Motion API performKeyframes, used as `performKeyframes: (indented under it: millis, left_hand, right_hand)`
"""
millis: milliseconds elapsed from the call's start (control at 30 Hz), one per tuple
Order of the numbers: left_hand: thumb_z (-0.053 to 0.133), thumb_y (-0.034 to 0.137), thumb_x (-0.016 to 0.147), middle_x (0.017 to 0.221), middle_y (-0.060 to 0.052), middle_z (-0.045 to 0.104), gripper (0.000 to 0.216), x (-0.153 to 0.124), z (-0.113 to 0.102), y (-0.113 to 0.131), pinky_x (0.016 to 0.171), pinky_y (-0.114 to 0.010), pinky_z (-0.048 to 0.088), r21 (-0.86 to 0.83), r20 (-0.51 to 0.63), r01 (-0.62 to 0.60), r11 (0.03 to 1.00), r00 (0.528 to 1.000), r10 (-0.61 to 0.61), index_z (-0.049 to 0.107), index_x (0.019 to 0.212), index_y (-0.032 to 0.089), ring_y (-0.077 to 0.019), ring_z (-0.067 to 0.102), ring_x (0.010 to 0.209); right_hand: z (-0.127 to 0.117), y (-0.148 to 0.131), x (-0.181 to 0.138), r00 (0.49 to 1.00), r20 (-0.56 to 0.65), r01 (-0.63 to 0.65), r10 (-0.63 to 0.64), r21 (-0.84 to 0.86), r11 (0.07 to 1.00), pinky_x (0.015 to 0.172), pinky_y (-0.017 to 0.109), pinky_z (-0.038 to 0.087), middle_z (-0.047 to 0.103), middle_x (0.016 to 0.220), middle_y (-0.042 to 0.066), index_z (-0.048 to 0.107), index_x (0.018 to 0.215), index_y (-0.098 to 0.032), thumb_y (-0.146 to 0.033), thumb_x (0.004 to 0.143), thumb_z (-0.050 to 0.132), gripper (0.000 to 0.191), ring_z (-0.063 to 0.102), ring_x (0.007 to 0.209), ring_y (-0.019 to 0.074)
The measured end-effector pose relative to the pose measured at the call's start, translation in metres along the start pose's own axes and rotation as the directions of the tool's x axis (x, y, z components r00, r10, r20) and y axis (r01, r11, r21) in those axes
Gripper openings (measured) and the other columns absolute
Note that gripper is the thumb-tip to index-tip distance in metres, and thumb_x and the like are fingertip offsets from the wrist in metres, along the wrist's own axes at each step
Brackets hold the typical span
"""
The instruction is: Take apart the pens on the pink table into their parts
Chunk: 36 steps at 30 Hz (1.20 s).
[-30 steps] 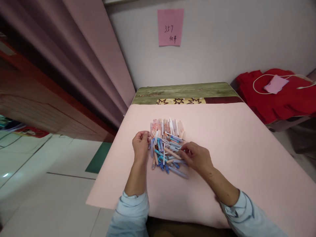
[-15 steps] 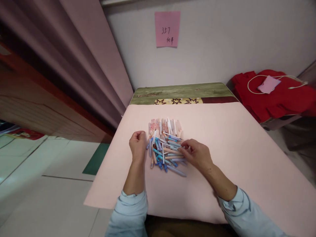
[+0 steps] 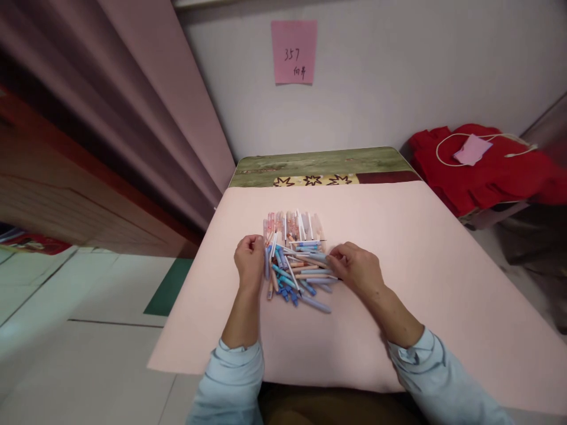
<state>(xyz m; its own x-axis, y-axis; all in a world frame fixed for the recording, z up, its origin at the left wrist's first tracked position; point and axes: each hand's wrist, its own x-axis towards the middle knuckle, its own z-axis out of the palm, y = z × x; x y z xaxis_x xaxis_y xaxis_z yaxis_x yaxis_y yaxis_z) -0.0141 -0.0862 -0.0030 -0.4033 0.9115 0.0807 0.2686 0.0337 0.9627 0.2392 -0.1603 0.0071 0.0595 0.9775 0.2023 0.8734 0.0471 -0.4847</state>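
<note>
A loose pile of pens (image 3: 287, 271) in blue, tan and white lies on the pale pink sheet. Behind it, pinkish and clear pens (image 3: 283, 221) stand in a row side by side, pointing away from me. My left hand (image 3: 249, 260) is at the pile's left edge, its fingers closed together; whatever they hold, if anything, is hidden. On the right side, my right hand (image 3: 358, 267) pinches the end of a grey-blue pen (image 3: 317, 257) between thumb and fingers. Several small blue pieces (image 3: 289, 295) lie at the pile's near side.
The pale pink sheet (image 3: 376, 218) covers most of the table, whose green wood-look top (image 3: 319, 159) shows at the back. A pink note (image 3: 294, 53) is stuck to the wall. To the right, red cloth (image 3: 460, 183) carries a white cable. A curtain (image 3: 177, 88) hangs at left.
My right hand has shifted slightly, and pens near it lie differently, with a grey-blue pen now at its fingertips. My left hand stays by the pile's left edge. The view has turned slightly.
</note>
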Motion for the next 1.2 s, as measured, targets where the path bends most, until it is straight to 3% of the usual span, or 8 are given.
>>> performKeyframes:
  millis: [300,433,500,567,633,700,900,1200]
  left_hand:
    - [0.065,0.034,0.074,0.070,-0.002,0.063,0.016,-0.001,0.002,0.001,0.061,-0.025,0.042,0.007,0.046,0.010,1.000,0.999,-0.011,0.070,0.077,0.019,-0.0162,0.054,0.066]
    - [0.069,0.031,0.071,0.080,-0.004,0.064,0.013,-0.002,0.000,0.013,0.071,-0.028,0.044,0.022,0.094,-0.112,0.994,0.990,0.109,0.070,0.077,0.020,-0.0184,0.056,0.077]
    - [0.071,0.030,0.071,0.086,-0.004,0.064,0.010,-0.003,-0.002,0.020,0.080,-0.031,0.044,0.063,0.249,-0.275,0.959,0.935,0.252,0.069,0.074,0.021,-0.0200,0.057,0.086]
    - [0.072,0.029,0.072,0.090,-0.004,0.063,0.008,-0.005,-0.004,0.026,0.089,-0.035,0.041,0.119,0.459,-0.460,0.880,0.812,0.362,0.069,0.071,0.022,-0.0214,0.056,0.093]
    - [0.073,0.028,0.073,0.089,-0.003,0.063,0.006,-0.007,-0.005,0.031,0.091,-0.037,0.038,0.168,0.616,-0.590,0.790,0.688,0.383,0.070,0.072,0.023,-0.0220,0.054,0.095]
    - [0.074,0.029,0.073,0.087,-0.003,0.062,0.007,-0.010,-0.005,0.034,0.089,-0.038,0.036,0.194,0.692,-0.652,0.733,0.621,0.369,0.071,0.072,0.023,-0.0219,0.053,0.094]
    - [0.072,0.043,0.077,0.087,-0.004,0.061,0.018,-0.018,-0.001,0.036,0.083,-0.038,0.034,0.233,0.758,-0.716,0.658,0.557,0.339,0.075,0.078,0.025,-0.0226,0.052,0.092]
    - [0.067,0.034,0.082,0.091,-0.005,0.062,0.012,-0.022,0.004,0.035,0.085,-0.041,0.033,0.186,0.798,-0.763,0.619,0.484,0.358,0.076,0.081,0.027,-0.0232,0.052,0.093]
  right_hand:
    - [0.008,-0.002,0.001,0.991,-0.090,-0.098,0.095,-0.024,0.995,0.057,0.025,0.031,0.067,0.082,0.001,0.072,0.086,-0.024,-0.038,0.091,0.055,0.023,0.058,0.068,0.0130]
    - [0.007,-0.004,0.000,0.990,-0.103,-0.092,0.097,0.058,0.994,0.058,0.025,0.035,0.068,0.083,0.001,0.071,0.090,-0.025,-0.041,0.089,0.057,0.021,0.060,0.068,0.0133]
    - [0.006,-0.004,0.000,0.990,-0.115,-0.063,0.076,0.107,0.992,0.059,0.025,0.037,0.068,0.085,0.001,0.071,0.090,-0.025,-0.041,0.088,0.057,0.022,0.060,0.067,0.0131]
    - [0.007,-0.003,-0.001,0.990,-0.126,-0.054,0.071,0.129,0.990,0.059,0.025,0.038,0.068,0.088,0.002,0.072,0.089,-0.025,-0.039,0.088,0.055,0.022,0.060,0.066,0.0130]
    - [0.008,-0.002,0.000,0.988,-0.125,-0.071,0.087,0.131,0.989,0.059,0.026,0.038,0.068,0.088,0.002,0.072,0.088,-0.025,-0.037,0.088,0.055,0.021,0.060,0.067,0.0134]
    - [0.009,-0.002,0.000,0.988,-0.112,-0.093,0.107,0.128,0.987,0.059,0.026,0.037,0.068,0.086,0.001,0.072,0.087,-0.025,-0.036,0.087,0.055,0.020,0.060,0.068,0.0139]
    - [0.008,-0.002,0.001,0.992,-0.074,-0.095,0.103,0.114,0.989,0.059,0.026,0.038,0.067,0.086,0.000,0.072,0.089,-0.026,-0.034,0.086,0.056,0.017,0.061,0.069,0.0139]
    - [-0.007,0.008,0.004,0.995,0.091,0.019,-0.029,0.103,0.994,0.060,0.026,0.040,0.068,0.096,-0.002,0.072,0.091,-0.029,-0.018,0.076,0.057,0.024,0.058,0.064,0.0110]
